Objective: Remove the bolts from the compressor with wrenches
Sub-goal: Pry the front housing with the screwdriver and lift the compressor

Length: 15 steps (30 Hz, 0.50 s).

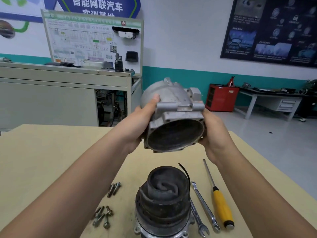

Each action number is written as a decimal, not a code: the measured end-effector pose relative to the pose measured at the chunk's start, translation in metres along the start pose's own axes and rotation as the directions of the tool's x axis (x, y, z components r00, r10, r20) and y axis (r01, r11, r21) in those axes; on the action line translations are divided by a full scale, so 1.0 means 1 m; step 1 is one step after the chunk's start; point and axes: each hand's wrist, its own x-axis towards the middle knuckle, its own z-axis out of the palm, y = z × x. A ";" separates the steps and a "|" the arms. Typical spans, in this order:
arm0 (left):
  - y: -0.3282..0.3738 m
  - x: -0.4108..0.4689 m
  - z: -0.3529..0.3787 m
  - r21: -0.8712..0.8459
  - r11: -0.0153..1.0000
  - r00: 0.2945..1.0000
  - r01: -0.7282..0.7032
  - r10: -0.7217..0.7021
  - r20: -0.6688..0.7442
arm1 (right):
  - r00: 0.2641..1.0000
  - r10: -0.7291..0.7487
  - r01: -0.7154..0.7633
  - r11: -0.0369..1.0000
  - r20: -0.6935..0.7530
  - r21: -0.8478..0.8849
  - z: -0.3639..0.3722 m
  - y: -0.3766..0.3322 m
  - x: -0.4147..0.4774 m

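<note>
Your left grip (pixel 139 125) and right grip (pixel 215 136) both hold the gray compressor shell (pixel 171 98) above the counter (pixel 60 152), with loose bolts (pixel 114 188) near left.

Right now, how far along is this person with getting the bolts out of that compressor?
Done: loose bolts lie on the table beside the compressor core, wrenches set down. In hand: the left hand and right hand hold the lifted-off housing. Left: its flange holes look empty; the core's base is partly cut off, so more bolts may remain.
</note>
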 end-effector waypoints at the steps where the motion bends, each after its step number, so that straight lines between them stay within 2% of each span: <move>1: 0.000 0.004 -0.002 0.013 0.999 0.999 0.032 -0.033 0.009 | 0.999 0.037 -0.037 0.999 0.007 -0.025 -0.001 0.003 0.003; 5: -0.017 0.015 -0.011 -0.075 0.974 0.976 0.213 -0.207 0.073 | 0.992 0.073 -0.058 0.988 0.099 -0.145 0.003 0.016 0.006; 10: -0.057 0.032 -0.019 -0.154 0.931 0.944 0.330 -0.325 0.055 | 0.987 0.157 -0.142 0.951 0.036 -0.276 0.008 0.046 0.024; 12: -0.068 0.039 -0.024 -0.088 0.938 0.942 0.336 -0.333 0.043 | 0.977 0.213 -0.196 0.933 0.026 -0.303 0.009 0.059 0.030; 15: -0.076 0.045 -0.034 0.121 0.937 0.936 0.329 -0.341 0.092 | 0.970 0.242 -0.230 0.918 -0.003 -0.322 0.010 0.076 0.038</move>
